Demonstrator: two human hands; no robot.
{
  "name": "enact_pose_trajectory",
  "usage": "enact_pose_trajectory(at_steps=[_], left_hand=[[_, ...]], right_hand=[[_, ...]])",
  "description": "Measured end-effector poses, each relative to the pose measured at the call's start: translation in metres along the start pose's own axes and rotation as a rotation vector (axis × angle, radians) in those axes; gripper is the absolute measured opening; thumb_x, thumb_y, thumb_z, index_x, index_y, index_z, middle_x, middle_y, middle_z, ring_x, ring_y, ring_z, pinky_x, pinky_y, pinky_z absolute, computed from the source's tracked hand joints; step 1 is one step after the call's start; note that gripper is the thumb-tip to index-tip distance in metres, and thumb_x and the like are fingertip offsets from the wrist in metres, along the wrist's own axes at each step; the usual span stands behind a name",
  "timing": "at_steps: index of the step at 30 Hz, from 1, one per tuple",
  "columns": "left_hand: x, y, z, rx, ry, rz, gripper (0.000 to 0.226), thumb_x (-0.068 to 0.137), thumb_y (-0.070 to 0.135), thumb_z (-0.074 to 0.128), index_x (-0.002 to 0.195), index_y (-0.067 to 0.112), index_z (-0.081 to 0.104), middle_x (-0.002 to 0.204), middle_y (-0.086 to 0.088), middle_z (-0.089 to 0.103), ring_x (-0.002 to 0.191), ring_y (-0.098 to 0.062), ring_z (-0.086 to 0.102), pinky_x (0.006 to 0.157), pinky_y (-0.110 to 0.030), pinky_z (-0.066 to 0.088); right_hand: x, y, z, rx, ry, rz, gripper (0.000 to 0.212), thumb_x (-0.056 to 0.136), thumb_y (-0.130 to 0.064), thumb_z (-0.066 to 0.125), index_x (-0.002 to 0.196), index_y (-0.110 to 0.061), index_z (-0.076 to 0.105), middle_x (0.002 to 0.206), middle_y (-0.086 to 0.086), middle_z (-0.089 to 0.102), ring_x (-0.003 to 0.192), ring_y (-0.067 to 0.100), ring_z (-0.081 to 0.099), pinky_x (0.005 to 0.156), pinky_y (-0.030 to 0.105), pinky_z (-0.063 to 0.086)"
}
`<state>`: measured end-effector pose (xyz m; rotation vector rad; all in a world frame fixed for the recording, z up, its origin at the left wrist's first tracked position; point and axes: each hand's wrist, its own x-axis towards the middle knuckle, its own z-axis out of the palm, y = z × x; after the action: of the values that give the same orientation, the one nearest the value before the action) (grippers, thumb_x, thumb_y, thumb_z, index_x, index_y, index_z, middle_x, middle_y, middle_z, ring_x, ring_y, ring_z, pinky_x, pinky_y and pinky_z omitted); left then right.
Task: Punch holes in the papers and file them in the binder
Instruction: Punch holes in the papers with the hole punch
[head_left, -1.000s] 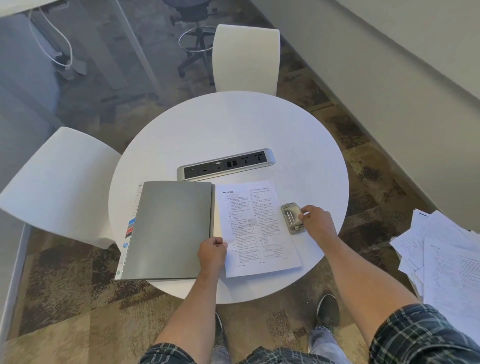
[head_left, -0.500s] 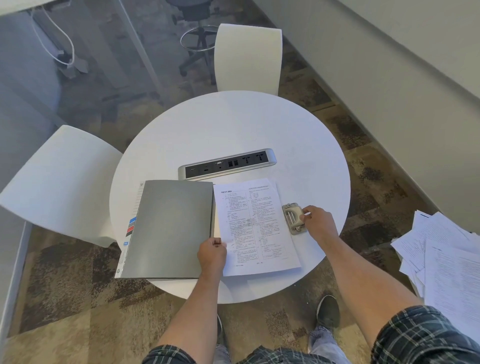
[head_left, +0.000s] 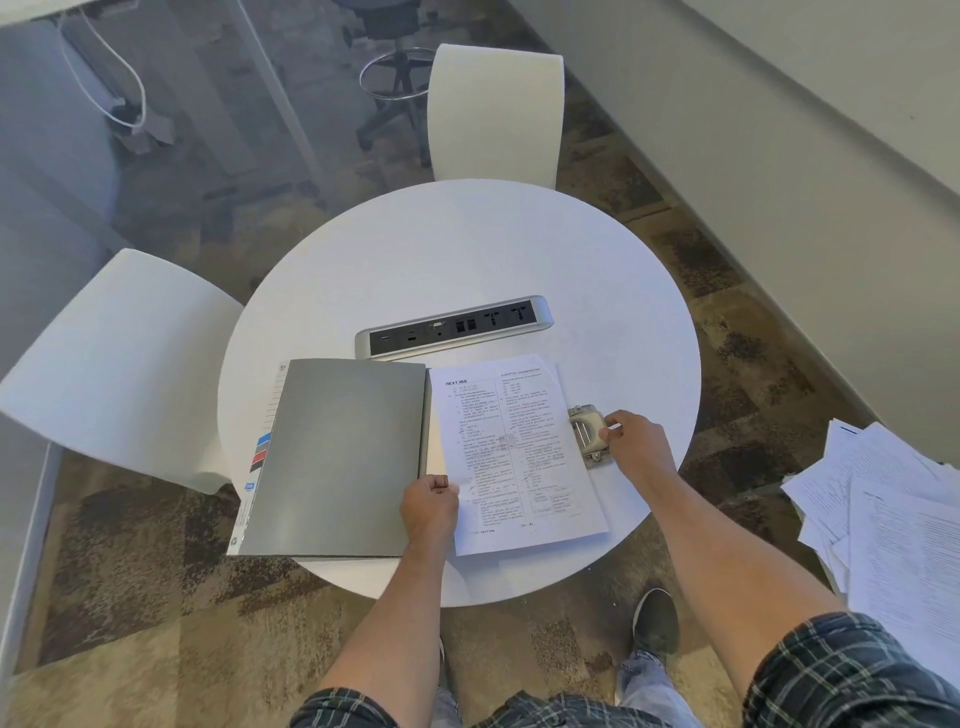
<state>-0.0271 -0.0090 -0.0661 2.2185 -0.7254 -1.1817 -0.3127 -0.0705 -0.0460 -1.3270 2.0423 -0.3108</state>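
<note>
A grey binder (head_left: 337, 457) lies open on the round white table (head_left: 467, 249), its cover flap folded out to the left. A printed paper (head_left: 514, 452) lies on its right half. My left hand (head_left: 428, 506) is closed on the paper's lower left edge by the spine. A beige metal hole punch (head_left: 587, 432) sits at the paper's right edge. My right hand (head_left: 636, 447) rests on the punch's right side, fingers curled around it.
A silver power socket strip (head_left: 452, 326) is set into the table just behind the binder. White chairs stand at the far side (head_left: 496, 111) and at the left (head_left: 114, 364). A loose pile of printed papers (head_left: 893, 525) lies low at the right.
The paper has shifted slightly left toward the binder spine. Both hands stay almost where they were.
</note>
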Motion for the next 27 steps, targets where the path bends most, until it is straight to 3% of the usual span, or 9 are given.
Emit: enact_pose_trajectory(at_steps=[9,13,16,21,23,27], left_hand=[[-0.001,0.005,0.007,0.006,-0.017,0.015,0.014,0.094,0.008,0.067,0.081,0.013,0.068,0.089,-0.006,0.073,0.083,-0.022,0.067,0.069,-0.028,0.051],[-0.003,0.006,0.013,0.019,-0.041,0.049,0.01,0.093,0.009,0.067,0.083,0.01,0.07,0.087,-0.006,0.072,0.078,-0.019,0.064,0.063,-0.025,0.048],[-0.005,0.007,0.018,0.023,-0.054,0.053,0.008,0.092,0.01,0.067,0.085,0.009,0.072,0.088,-0.005,0.073,0.078,-0.02,0.065,0.067,-0.027,0.05],[-0.004,0.009,0.019,0.034,-0.055,0.066,0.01,0.092,0.01,0.067,0.083,0.011,0.07,0.088,-0.005,0.074,0.077,-0.019,0.065,0.065,-0.027,0.052],[-0.002,0.01,0.018,0.035,-0.058,0.067,0.008,0.092,0.01,0.067,0.086,0.009,0.071,0.089,-0.006,0.074,0.079,-0.021,0.066,0.069,-0.029,0.053],[-0.001,0.009,0.017,0.038,-0.051,0.072,0.007,0.092,0.009,0.067,0.086,0.009,0.072,0.088,-0.006,0.074,0.077,-0.019,0.064,0.064,-0.026,0.05]], right_hand=[[-0.001,0.0,0.001,0.005,0.001,0.012,0.024,0.104,-0.021,0.057,0.123,-0.014,0.068,0.108,0.012,0.074,0.088,0.026,0.07,0.08,0.044,0.061],[-0.001,-0.001,0.0,0.01,-0.003,0.028,0.022,0.104,-0.02,0.054,0.12,-0.014,0.068,0.102,0.011,0.072,0.081,0.025,0.067,0.071,0.037,0.054],[-0.001,-0.002,0.0,0.009,-0.002,0.036,0.022,0.103,-0.018,0.054,0.119,-0.014,0.069,0.097,0.009,0.07,0.077,0.025,0.065,0.069,0.036,0.053],[-0.003,-0.003,0.0,0.015,-0.006,0.035,0.021,0.104,-0.019,0.054,0.118,-0.015,0.068,0.101,0.011,0.073,0.078,0.025,0.068,0.068,0.036,0.053],[-0.003,-0.004,0.0,0.023,-0.005,0.045,0.019,0.103,-0.021,0.055,0.115,-0.015,0.069,0.095,0.008,0.072,0.08,0.025,0.068,0.069,0.037,0.054],[-0.005,-0.003,0.002,0.06,0.002,0.067,0.015,0.101,-0.026,0.059,0.1,-0.017,0.071,0.089,0.004,0.072,0.081,0.025,0.068,0.069,0.036,0.053]])
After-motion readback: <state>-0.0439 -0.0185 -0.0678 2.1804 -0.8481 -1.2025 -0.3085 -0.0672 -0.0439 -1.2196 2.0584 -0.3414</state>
